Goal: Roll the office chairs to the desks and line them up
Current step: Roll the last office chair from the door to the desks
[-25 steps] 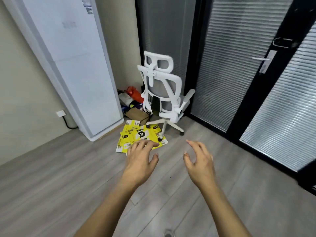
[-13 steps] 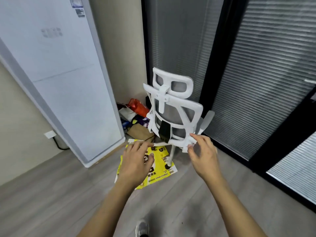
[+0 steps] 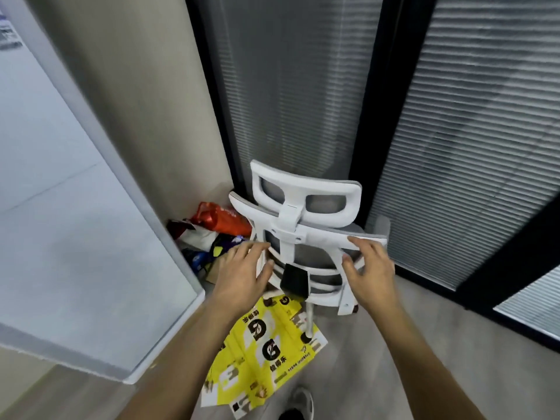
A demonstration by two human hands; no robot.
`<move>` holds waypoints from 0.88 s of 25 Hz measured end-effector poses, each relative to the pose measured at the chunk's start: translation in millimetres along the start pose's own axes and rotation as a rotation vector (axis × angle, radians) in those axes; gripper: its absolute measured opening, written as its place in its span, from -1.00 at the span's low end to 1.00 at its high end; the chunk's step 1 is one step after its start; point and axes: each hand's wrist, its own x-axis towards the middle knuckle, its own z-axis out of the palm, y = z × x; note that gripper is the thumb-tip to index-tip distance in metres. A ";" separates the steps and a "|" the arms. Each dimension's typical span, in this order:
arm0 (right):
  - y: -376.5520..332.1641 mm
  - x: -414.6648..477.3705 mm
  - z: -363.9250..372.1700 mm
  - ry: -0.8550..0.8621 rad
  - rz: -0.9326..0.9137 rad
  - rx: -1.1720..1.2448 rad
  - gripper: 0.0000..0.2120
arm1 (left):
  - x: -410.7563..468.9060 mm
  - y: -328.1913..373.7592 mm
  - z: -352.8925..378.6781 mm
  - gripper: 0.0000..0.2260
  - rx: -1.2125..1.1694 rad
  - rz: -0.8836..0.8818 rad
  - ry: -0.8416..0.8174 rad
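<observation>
A white office chair with grey mesh stands in the corner, its back toward me. It has a headrest on top and a black block on the lower back. My left hand reaches the left edge of the backrest frame, fingers spread and touching it, thumb just under. At the right upper edge of the backrest, my right hand lies with its fingers on the frame and its thumb below. Neither hand is closed round the frame. One white leg with a castor stands on yellow cardboard.
Flattened yellow cardboard lies on the grey wood floor under the chair base. A tall white cabinet stands close on the left. Bags and a box fill the corner. Glass walls with blinds run behind and to the right.
I have walked up to the chair. Both hands have moved forward, from hovering over the floor to touching the backrest frame on either side.
</observation>
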 end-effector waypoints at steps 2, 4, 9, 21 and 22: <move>12.8 33.8 25.1 -0.008 0.032 -0.090 -0.65 | 42.7 -27.4 17.1 -0.52 0.024 -0.003 -0.053; 26.9 53.0 45.5 -0.047 0.018 -0.193 -0.61 | 77.2 -49.8 31.2 -0.47 0.018 -0.005 -0.092; 38.1 69.5 63.8 -0.099 0.056 -0.381 -0.52 | 133.9 -89.4 52.4 -0.40 0.097 0.044 -0.162; 1.3 -70.5 51.2 0.115 0.351 -0.403 -0.49 | 118.9 -101.6 73.6 -0.53 -0.130 0.413 -0.156; -3.9 -83.0 48.3 0.140 0.377 -0.423 -0.49 | 118.7 -97.0 75.2 -0.51 -0.129 0.449 -0.181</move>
